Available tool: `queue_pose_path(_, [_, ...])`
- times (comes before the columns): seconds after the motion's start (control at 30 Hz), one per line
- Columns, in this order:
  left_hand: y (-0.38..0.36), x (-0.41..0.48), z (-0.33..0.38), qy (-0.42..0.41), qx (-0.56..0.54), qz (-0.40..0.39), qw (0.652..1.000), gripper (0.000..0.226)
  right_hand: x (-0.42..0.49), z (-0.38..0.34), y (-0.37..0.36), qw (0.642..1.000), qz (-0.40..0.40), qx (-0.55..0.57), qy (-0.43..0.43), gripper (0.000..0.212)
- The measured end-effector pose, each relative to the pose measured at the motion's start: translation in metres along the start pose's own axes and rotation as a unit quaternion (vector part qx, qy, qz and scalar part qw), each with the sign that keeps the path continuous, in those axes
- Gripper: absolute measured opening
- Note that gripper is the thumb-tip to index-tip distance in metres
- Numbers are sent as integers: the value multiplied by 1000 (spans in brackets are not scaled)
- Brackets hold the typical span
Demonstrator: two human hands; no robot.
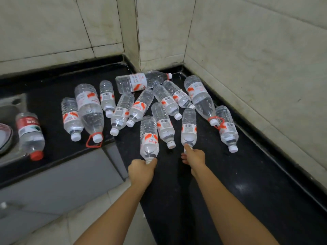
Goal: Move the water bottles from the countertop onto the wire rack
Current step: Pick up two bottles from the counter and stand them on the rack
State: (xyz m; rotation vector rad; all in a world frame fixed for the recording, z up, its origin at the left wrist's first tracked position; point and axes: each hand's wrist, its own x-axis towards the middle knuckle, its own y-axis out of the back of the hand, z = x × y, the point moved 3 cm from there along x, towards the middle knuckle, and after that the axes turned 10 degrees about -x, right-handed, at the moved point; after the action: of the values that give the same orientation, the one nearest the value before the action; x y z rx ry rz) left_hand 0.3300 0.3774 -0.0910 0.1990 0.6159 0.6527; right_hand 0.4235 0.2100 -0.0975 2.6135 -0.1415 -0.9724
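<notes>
**Black countertop (230,174): each hand closed on a bottle's cap end**

Dark polished stone fills the lower right and runs back into a tiled corner. A grey cabinet front (53,183) shows below its edge on the left. Closest to the camera, two bare forearms reach forward over the counter.

The left hand (141,169) has its fingers curled round the cap end of the nearest bottle (149,138). This clear bottle has an orange-and-white label, and its base points away. Just to the right, the right hand (193,156) wraps the cap of the second bottle (189,128), with one finger laid up along the neck and the barcode facing up. Whether either bottle rests on the stone or is raised off it cannot be told.

Beyond them, the remaining bottles (141,106) lie on their sides in a loose heap on the counter. Most have their white caps toward the camera, and several touch or overlap. The left large bottle (89,110) and the right large bottle (200,98) each carry a red loop at the neck. The crosswise bottle (134,83) lies at the back, near the wall corner.

Far left, apart from the heap, the red-capped bottle (30,135) lies beside a steel sink (10,106) that holds stacked plates (5,137). Pale, stained wall tiles (247,50) rise behind everything.
</notes>
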Motion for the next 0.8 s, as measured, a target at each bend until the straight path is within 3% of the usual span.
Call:
queue_pose_path(0.2, [66, -43, 26, -159, 91, 35, 982, 35, -62, 11, 44, 991, 100, -65, 55, 40])
queue_pose_path(0.33, [100, -89, 59, -343, 154, 10, 927, 35, -124, 2, 91, 960, 184, -161, 135, 41])
queue_pose_path(0.43, [97, -136, 61, -419, 207, -30, 883, 19, -170, 10, 127, 936, 214, -221, 174, 37])
queue_pose_path(0.53, [91, -184, 39, -466, 204, -78, 858, 19, -218, 42, 162, 924, 207, -253, 198, 28])
queue_pose_path(0.8, [73, -315, 12, -478, 107, -251, 835, 14, -344, 144, 278, 903, 241, -313, 172, 36])
